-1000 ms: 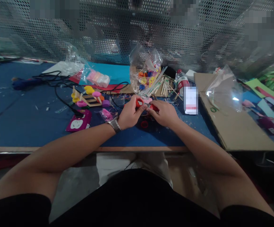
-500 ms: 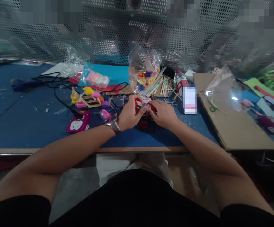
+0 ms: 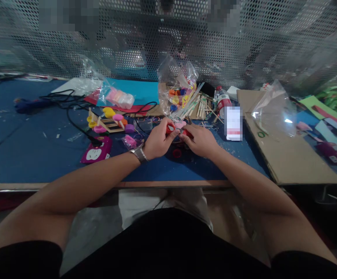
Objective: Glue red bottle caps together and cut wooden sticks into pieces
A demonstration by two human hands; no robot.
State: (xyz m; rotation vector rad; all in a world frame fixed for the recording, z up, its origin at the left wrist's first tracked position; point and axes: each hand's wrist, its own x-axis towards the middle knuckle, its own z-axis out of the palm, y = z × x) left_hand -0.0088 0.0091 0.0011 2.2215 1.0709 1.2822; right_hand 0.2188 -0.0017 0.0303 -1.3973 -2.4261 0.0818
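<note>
Near the middle of the table my left hand (image 3: 159, 139) is closed, thumb and fingers pinching a red round part (image 3: 171, 128) with a pale centre. Facing it, my right hand (image 3: 201, 139) is closed on another red part (image 3: 187, 134), largely hidden by the fingers. Both parts seem to belong to one small craft piece, though my fingers hide how they join. Between the fingertips shows a pink lump (image 3: 180, 124). Below my hands a red wheel-like disc (image 3: 177, 153) is visible, with a dark, unclear structure behind it.
Left of my hands lie a wooden-stick model (image 3: 113, 124) with coloured round pieces and a purple power strip (image 3: 97, 150). Behind are a clear bag (image 3: 171, 93) of coloured pieces, wooden sticks (image 3: 202, 106) and a bottle (image 3: 223, 101). A phone (image 3: 233, 123) and cardboard (image 3: 293, 159) lie right.
My hands keep their grip and have shifted only slightly. The red part in my left hand has turned a little, and less of the shiny grey bit between my fingertips shows.
</note>
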